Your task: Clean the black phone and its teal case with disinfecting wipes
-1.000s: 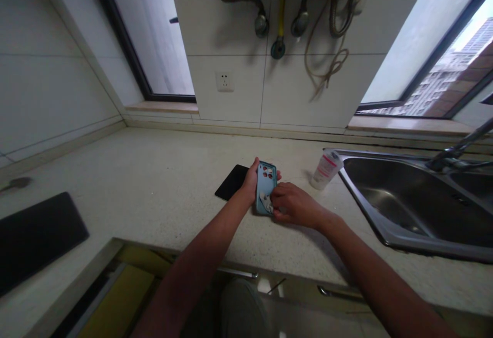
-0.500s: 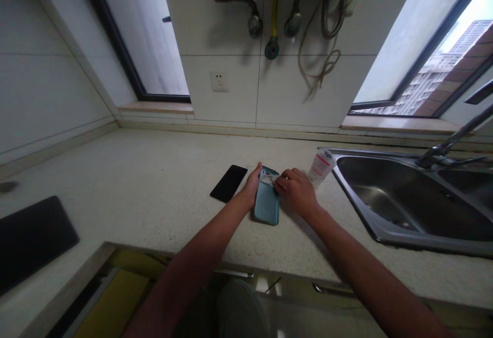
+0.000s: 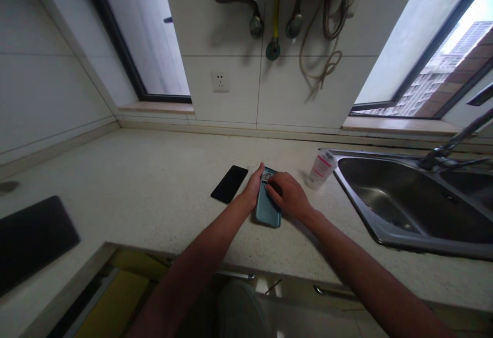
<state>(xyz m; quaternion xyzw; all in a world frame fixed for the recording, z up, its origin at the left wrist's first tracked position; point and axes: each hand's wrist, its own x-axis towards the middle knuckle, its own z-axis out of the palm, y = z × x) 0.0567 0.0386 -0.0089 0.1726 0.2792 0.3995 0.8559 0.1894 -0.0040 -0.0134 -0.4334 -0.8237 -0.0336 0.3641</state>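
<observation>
A teal phone case (image 3: 268,210) is tilted up just above the counter, and my left hand (image 3: 254,184) grips it along its left edge, thumb at the top corner. Whether a phone sits in the case, I cannot tell. Over its upper half, my right hand (image 3: 289,194) has its fingers bent and pressed together below a pale, patterned patch (image 3: 266,174) at the camera end. What those fingers pinch, if anything, is hidden. Left of the case lies a black phone (image 3: 230,184), flat on the counter.
A clear plastic cup (image 3: 321,170) with pink print stands right of my hands, beside the steel sink (image 3: 379,240). A dark flat panel (image 3: 36,243) lies at the left on the pale counter (image 3: 154,184). Hoses and a socket (image 3: 220,81) are on the wall behind.
My right hand has moved left from the case's right edge onto its upper half. The whitish piece seen there before no longer shows the same way. My left hand keeps its hold.
</observation>
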